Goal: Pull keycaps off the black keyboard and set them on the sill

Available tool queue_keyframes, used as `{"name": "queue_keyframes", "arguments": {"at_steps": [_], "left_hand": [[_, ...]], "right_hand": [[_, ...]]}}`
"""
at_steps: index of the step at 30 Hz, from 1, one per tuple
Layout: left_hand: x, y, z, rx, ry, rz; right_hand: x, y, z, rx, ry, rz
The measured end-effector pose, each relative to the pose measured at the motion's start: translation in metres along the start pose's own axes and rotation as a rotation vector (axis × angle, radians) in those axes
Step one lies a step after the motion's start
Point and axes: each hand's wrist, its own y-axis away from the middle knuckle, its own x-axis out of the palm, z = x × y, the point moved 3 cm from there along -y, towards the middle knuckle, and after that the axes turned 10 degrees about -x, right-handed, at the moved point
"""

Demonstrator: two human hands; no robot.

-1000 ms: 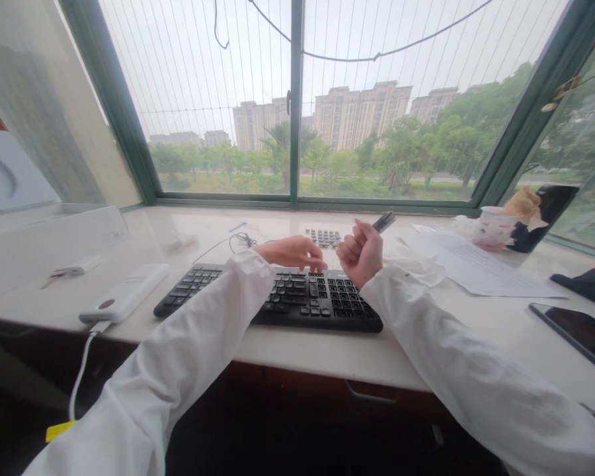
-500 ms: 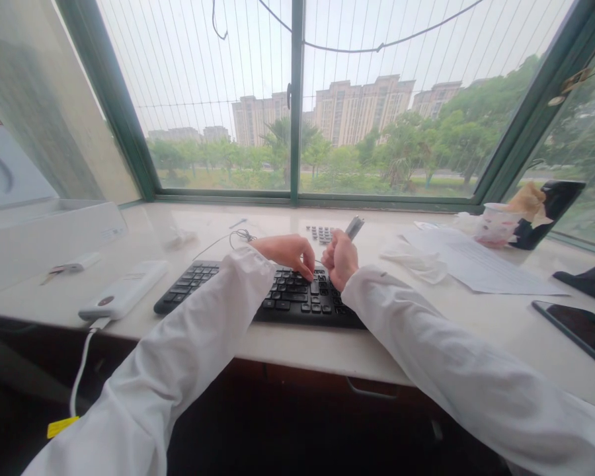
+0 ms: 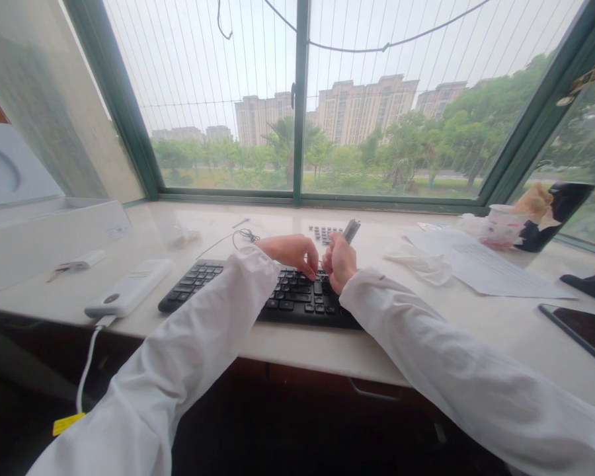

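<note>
A black keyboard (image 3: pixel 297 316) lies along the front edge of the white desk, its right end partly bare of keycaps. Several loose keycaps (image 3: pixel 322 233) are set out in rows behind it. My left hand (image 3: pixel 293 254) reaches over the keyboard with its fingers bent and pinched downward at the keys near the right end; whatever is between the fingertips is hidden. Wrapped in a fist, my right hand (image 3: pixel 341 262) holds a slim grey tool (image 3: pixel 352 229) whose end sticks up above the fist. Its lower end, toward the keyboard, is hidden.
To the left are a white power bank (image 3: pixel 129 291) with a cable, keys (image 3: pixel 62 268) and a white box (image 3: pixel 54 231). A cord (image 3: pixel 245 235) lies behind the keyboard. On the right are tissue (image 3: pixel 421 266), printed paper (image 3: pixel 490 264), a cup (image 3: pixel 503 226) and a phone (image 3: pixel 582 334).
The view has shifted slightly, so things sit a little further right. The grey tool tilts a bit differently in my right fist. My left hand stays at the same keys.
</note>
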Motion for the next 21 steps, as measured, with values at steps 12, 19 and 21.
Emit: {"name": "queue_keyframes", "arguments": {"at_steps": [12, 19, 21], "left_hand": [[0.0034, -0.005, 0.0069, 0.068, 0.017, 0.009], [0.0015, -0.0017, 0.006, 0.082, 0.024, 0.02], [0.0018, -0.0013, 0.0056, 0.085, 0.031, 0.026]], "right_hand": [[0.0048, -0.0027, -0.0078, 0.029, 0.004, -0.084], [0.0039, -0.0008, -0.0082, 0.017, -0.142, 0.02], [0.0036, -0.0001, -0.0089, -0.002, -0.15, 0.056]]}}
